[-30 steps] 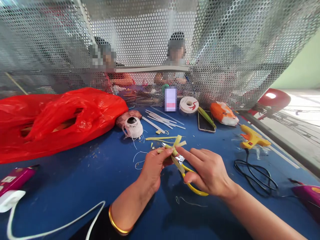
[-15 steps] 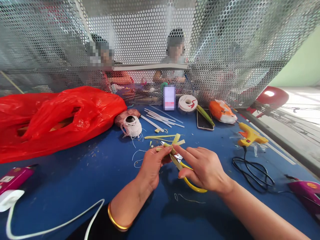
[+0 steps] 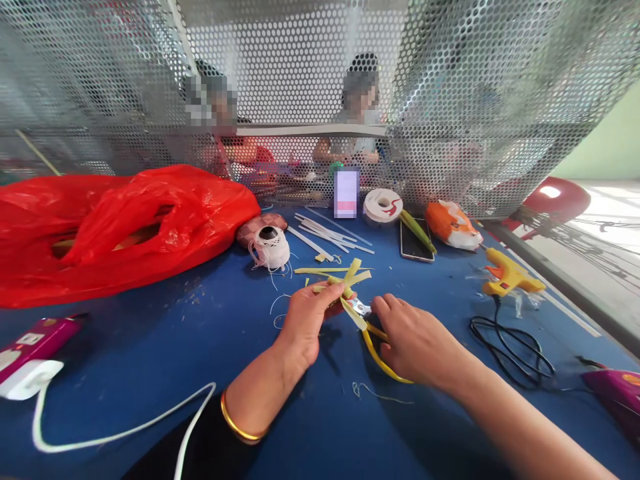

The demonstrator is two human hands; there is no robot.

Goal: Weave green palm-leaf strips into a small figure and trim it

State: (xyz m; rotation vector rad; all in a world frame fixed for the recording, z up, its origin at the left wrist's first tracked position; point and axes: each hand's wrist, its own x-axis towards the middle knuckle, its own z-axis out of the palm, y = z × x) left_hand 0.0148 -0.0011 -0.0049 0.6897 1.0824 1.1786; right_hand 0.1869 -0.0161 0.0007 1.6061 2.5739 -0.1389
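Pinched between the thumb and fingers of my left hand (image 3: 309,315) are pale yellow-green strips (image 3: 353,270) that cross and fan out beyond the fingertips. One strip points down toward the scissors (image 3: 383,363), which have yellow handles. My right hand (image 3: 417,337) has its fingers curled at those handles, partly covering them. The metal near the scissors' pivot shows between my two hands; the blade tips are hidden behind the strips and left hand. More yellow-green strips (image 3: 320,271) lie just past my left hand.
A red plastic bag (image 3: 200,200) covers the left side. Ahead are a thread cone (image 3: 271,250), white strips (image 3: 333,235), a ribbon spool (image 3: 383,205) and a phone (image 3: 417,240). A yellow glue gun (image 3: 513,273) with its black cord (image 3: 510,347) lies right. Perforated mesh (image 3: 300,67) stands behind.
My right hand has left the strips and moved back onto the scissors' handles, its fingers curling. My left hand still pinches the strips. The view has shifted slightly.
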